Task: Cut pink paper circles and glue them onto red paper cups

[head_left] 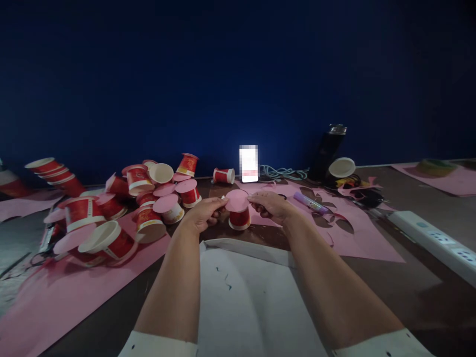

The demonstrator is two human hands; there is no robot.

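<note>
A red paper cup (240,219) stands upside down on the brown table in front of me. On top of it lies a round pink paper disc (237,201), wider than the cup's base. My left hand (206,213) pinches the disc's left edge between thumb and finger. At its right edge, my right hand (270,205) pinches the disc in the same way. The other fingers of both hands are curled in.
Many red cups (139,178), some with pink discs, crowd the left side on pink paper (96,292). A lit phone (249,166) stands behind my hands. To the right are a purple glue tube (311,203), cut pink paper (366,238), a dark bottle (327,153) and a power strip (431,238).
</note>
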